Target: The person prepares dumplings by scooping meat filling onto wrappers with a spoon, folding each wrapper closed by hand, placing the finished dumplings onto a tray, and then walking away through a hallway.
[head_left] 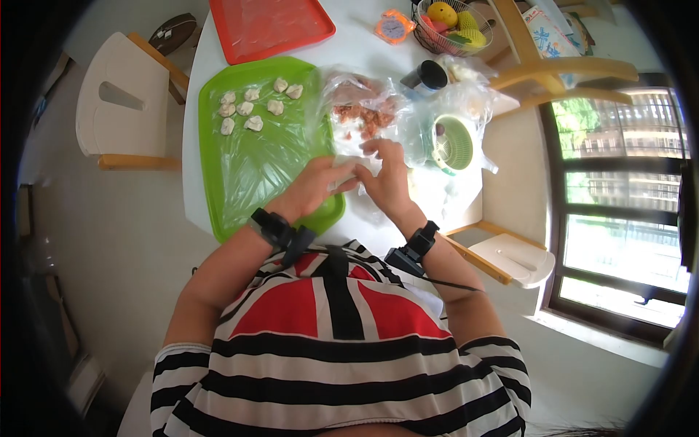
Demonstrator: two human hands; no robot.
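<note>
Over the right edge of the green tray, my left hand [314, 188] pinches a thin, pale dumpling wrapper [348, 164]. Close beside it, my right hand [389, 180] has its thumb and fingers curled at the same wrapper; the small contact between them is partly hidden. Several whitish filled dumplings [253, 123] sit grouped on the upper half of the plastic-lined green tray [207, 167]. Just beyond my hands, reddish minced filling [373, 119] lies on clear plastic [342, 80].
A red tray [317, 36] is at the back left. An orange clock [394, 27], a wire fruit basket [484, 44], a black cup [429, 75] and a green strainer basket [457, 144] stand toward the right. Chairs [120, 95] flank the white table [195, 95].
</note>
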